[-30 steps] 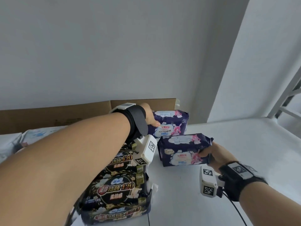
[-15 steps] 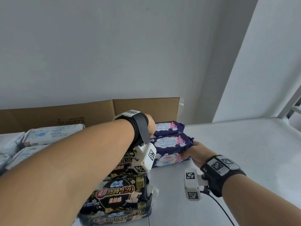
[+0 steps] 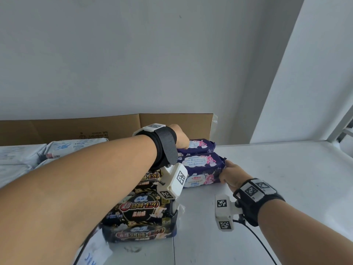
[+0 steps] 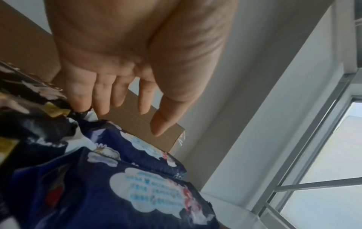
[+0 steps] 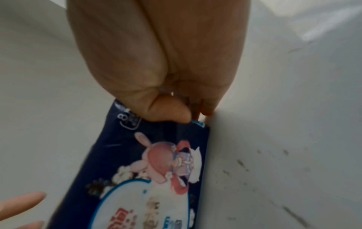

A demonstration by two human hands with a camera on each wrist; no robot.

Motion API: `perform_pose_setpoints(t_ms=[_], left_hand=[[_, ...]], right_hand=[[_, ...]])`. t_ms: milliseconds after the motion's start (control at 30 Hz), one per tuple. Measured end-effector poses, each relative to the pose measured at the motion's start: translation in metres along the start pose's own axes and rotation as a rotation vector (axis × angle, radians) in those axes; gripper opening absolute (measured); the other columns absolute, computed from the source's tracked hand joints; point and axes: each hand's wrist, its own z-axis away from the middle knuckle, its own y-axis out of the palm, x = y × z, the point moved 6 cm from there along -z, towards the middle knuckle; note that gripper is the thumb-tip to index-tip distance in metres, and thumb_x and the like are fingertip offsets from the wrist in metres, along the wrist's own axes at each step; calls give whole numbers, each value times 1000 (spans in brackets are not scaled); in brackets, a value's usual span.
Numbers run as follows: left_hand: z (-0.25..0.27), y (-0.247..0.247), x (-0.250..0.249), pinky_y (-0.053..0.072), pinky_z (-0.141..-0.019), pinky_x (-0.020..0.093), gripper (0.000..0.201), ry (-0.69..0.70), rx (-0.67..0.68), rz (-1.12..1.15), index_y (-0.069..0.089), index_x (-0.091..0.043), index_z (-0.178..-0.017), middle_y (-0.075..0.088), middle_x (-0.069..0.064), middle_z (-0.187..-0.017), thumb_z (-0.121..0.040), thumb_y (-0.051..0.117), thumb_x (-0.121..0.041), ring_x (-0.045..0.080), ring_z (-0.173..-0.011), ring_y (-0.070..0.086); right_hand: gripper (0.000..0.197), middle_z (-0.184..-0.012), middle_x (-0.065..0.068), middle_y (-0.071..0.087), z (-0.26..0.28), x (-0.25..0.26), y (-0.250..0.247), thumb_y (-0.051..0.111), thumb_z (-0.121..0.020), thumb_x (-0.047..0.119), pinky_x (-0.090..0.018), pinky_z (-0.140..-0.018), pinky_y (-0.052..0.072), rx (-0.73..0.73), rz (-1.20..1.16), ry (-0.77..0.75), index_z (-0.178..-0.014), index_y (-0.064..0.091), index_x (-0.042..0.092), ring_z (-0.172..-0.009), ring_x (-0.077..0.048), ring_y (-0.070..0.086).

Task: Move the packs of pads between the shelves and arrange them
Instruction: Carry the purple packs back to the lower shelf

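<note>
Two dark purple packs of pads lie side by side on the white shelf [image 3: 277, 178]. The back pack [image 3: 202, 147] sits against the cardboard. My right hand [image 3: 227, 174] pinches the right end of the front pack [image 3: 200, 169]; in the right wrist view the right hand [image 5: 194, 117] has its thumb on that pack's [image 5: 156, 170] end seal. My left hand [image 3: 180, 137] hovers over the left end of the back pack. In the left wrist view the left hand [image 4: 129, 114] is straight-fingered and holds nothing, above the purple packs [image 4: 137, 193].
Stacked black packs [image 3: 141, 207] stand left of the purple ones, under my left forearm. White packs [image 3: 76, 148] lie further left. A cardboard sheet [image 3: 172, 123] lines the back wall. A grey shelf upright [image 3: 342, 127] stands at the far right.
My right hand has brought the front purple pack back and left, up against the back purple pack. My left hand has stayed over the back pack, and its thumb has come off the pack.
</note>
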Motion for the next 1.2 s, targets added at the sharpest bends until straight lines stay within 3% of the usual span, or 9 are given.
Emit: perform_pose_setpoints(t_ms=[67,167,233,400,533,700,900,1000,1200], left_hand=[[10,-3,2,44,-71,26,11,51,-31,88,56,-8,-92,55,5,-91,-89,56,-19,19,-81,49],[38,-10,8,46,-91,29,39,110,-114,286,59,-6,-124,60,10,-126,-86,61,-13,23,-108,58],[60,-12,10,41,-91,23,48,155,-149,379,52,-10,-135,52,4,-138,-88,60,-11,21,-123,51],[127,-5,13,39,-77,13,40,297,-200,599,54,-14,-127,55,3,-125,-88,59,-8,14,-100,53],[191,11,4,36,-38,1,32,417,-211,727,58,-11,-119,52,0,-102,-88,58,-4,0,-67,46],[261,46,-21,48,-67,19,24,475,-169,822,63,-20,-103,59,-5,-92,-82,63,-8,11,-83,58],[328,101,-75,44,-65,20,19,573,9,815,60,-25,-94,55,-11,-87,-82,66,-12,3,-78,53],[360,136,-109,45,-74,25,20,571,80,800,60,-25,-93,57,-7,-87,-81,67,-10,10,-81,55],[422,224,-198,42,-69,23,24,535,191,771,60,-22,-97,60,3,-96,-78,68,-10,16,-82,55]], right_hand=[[65,-122,-16,57,9,-2,-7,42,-79,-19,-40,-95,47,-37,-70,29,-138,42,7,-115,-33,54],[70,-115,-7,51,37,-1,-21,54,-78,-9,-33,-87,43,-117,-48,35,-141,41,18,-106,-24,49],[67,-107,-3,52,61,-1,-28,57,-77,-7,-33,-88,43,-172,-41,7,-138,45,19,-105,-23,49],[51,-113,-2,58,142,-4,-37,61,-81,-2,-31,-89,44,-247,-93,-84,-127,55,20,-108,-21,53],[38,-105,4,64,222,-20,-41,62,-82,-1,-32,-90,46,-274,-109,-141,-112,62,23,-107,-15,58],[36,-109,3,64,312,-62,-62,62,-81,-2,-31,-89,46,-335,-104,-109,-105,62,25,-106,-14,58],[43,-111,2,64,396,-123,-119,62,-80,-3,-27,-78,45,-445,-88,-26,-114,61,21,-103,-15,58],[45,-112,1,63,435,-156,-157,62,-80,-4,-31,-84,47,-511,-102,7,-121,60,17,-104,-17,57],[46,-122,-9,63,519,-218,-256,61,-80,-7,-36,-94,46,-599,-46,35,-123,60,7,-103,-23,58]])
